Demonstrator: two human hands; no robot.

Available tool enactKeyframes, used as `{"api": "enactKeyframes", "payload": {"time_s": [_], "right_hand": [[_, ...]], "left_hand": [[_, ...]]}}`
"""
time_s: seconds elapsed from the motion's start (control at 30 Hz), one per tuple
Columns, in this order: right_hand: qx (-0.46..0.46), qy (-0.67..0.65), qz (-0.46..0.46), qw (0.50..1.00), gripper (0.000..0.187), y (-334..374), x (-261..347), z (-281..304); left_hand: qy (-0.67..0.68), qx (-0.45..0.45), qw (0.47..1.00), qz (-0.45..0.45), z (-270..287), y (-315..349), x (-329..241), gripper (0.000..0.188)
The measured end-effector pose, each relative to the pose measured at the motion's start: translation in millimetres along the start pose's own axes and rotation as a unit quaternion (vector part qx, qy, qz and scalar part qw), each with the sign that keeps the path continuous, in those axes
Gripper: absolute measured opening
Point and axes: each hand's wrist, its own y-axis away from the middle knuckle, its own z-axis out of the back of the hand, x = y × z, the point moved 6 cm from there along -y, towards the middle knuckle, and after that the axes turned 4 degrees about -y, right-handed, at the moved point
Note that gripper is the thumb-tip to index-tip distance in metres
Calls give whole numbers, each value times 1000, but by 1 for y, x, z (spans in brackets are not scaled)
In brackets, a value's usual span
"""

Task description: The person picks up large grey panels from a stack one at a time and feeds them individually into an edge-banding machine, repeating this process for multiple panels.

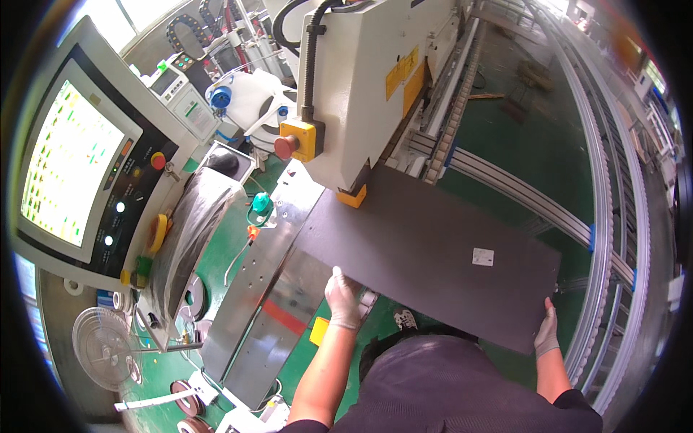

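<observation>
A large dark grey panel lies flat in front of me, its far left corner beneath the head of a white machine. A small white label sits on its upper face near the right end. My left hand, in a pale glove, is closed at the panel's near edge, toward the left, thumb up and most fingers hidden. At the right end my right hand, also gloved, grips the panel's edge with its thumb raised; the fingers underneath do not show.
Left of the panel runs a metal machine bed with a red strip. A control console with a lit screen stands far left. A red stop button sticks out from the machine. Aluminium rails border the right side. A clear fan-shaped disc stands lower left.
</observation>
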Motion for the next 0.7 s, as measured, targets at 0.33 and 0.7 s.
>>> {"api": "enactKeyframes", "payload": {"time_s": [0.33, 0.7], "right_hand": [[90, -61, 130, 986, 49, -107, 59, -5], [238, 431, 538, 685, 32, 12, 2, -313]], "left_hand": [[44, 150, 983, 91, -88, -57, 10, 44], [-566, 98, 787, -226, 49, 96, -28, 43]]}}
